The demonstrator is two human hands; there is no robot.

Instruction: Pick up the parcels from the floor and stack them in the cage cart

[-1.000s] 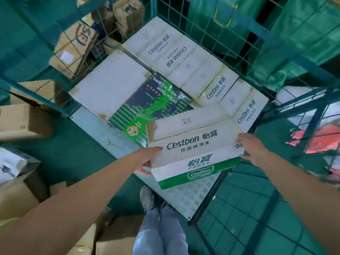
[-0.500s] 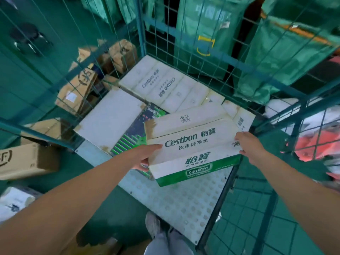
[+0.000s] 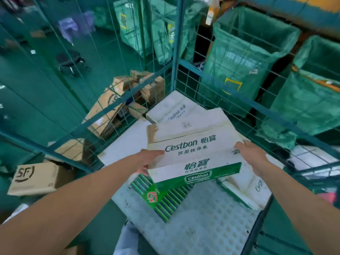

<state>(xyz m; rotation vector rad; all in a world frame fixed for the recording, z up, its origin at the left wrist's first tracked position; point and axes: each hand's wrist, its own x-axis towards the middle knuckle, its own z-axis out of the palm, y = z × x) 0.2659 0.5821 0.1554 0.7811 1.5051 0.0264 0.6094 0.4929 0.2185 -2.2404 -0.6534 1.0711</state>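
Note:
I hold a white and green Cestbon water carton (image 3: 193, 150) in the air inside the cage cart (image 3: 206, 223). My left hand (image 3: 149, 159) grips its left end, thumb on top and fingers under it. My right hand (image 3: 250, 155) grips its right end. Under the carton lie a green striped paper box (image 3: 161, 199), a plain white box (image 3: 125, 144) and more white Cestbon cartons (image 3: 173, 109) along the cart's back and right side (image 3: 257, 188).
The cart's green wire walls (image 3: 202, 85) rise at the left and back. Brown parcels lie on the green floor outside: an SF box (image 3: 35, 177) at the left and a pile (image 3: 128, 96) behind the mesh. Green sacks (image 3: 244, 57) stand beyond the cart.
The carton has moved forward and up, deeper into the cart, over the stacked boxes. Both hands keep their hold on its ends. My view has lifted.

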